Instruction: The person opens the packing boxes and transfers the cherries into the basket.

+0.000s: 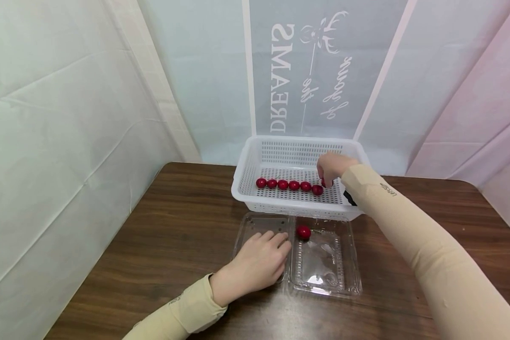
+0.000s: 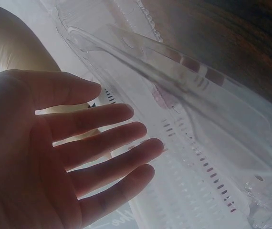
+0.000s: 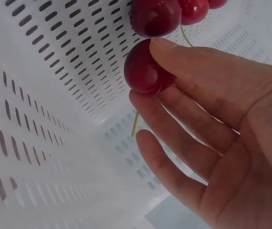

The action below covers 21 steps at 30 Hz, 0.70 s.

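Inside the white basket (image 1: 297, 206), my right hand (image 1: 333, 167) pinches a dark red cherry (image 3: 143, 71) between thumb and fingertips. A thin green stem (image 3: 135, 124) hangs from it in the right wrist view. Several more cherries (image 1: 282, 184) lie in a row on the basket floor, one of them right beside the pinched cherry. Over the lid half (image 1: 259, 222) of a clear plastic clamshell box, my left hand (image 1: 259, 259) lies palm down with relaxed fingers. A single cherry (image 1: 303, 232) sits in the upper left corner of the box's other half (image 1: 323, 255).
The box lies unfolded on the dark wooden table (image 1: 187, 212), just in front of the basket. Behind the basket hangs a grey-blue curtain (image 1: 221, 94) with printed lettering. White cloth (image 1: 89, 118) covers the left side.
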Motion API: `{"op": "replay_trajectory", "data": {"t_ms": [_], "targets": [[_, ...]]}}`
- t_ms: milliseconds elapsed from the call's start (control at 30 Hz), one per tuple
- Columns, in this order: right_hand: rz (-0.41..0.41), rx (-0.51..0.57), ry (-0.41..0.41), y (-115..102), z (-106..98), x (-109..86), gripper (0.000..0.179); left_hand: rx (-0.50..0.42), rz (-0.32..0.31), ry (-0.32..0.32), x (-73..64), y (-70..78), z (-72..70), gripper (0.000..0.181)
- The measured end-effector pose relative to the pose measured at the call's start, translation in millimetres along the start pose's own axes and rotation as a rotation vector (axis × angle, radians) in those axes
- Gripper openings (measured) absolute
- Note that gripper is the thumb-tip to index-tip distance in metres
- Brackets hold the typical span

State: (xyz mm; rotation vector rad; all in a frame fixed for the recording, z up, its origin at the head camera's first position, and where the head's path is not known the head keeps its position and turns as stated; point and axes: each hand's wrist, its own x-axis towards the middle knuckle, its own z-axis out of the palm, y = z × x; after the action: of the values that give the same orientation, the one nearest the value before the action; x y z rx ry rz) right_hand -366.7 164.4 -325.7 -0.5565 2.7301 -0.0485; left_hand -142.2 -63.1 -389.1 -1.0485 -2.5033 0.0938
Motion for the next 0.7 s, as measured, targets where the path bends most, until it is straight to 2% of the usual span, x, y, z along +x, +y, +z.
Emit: {"op": "replay_trajectory", "data": {"t_ms": [267, 700], "targets": [[0.048, 0.030, -0.044, 3.5, 1.9, 3.6, 0.038, -0.003, 0.005, 0.001, -0.6, -0.5, 0.1, 0.023], [0.063, 0.047, -0.065, 13.2, 12.2, 7.1, 0.034, -0.002, -0.001, -0.009, -0.5, -1.5, 2.0, 0.023]]}}
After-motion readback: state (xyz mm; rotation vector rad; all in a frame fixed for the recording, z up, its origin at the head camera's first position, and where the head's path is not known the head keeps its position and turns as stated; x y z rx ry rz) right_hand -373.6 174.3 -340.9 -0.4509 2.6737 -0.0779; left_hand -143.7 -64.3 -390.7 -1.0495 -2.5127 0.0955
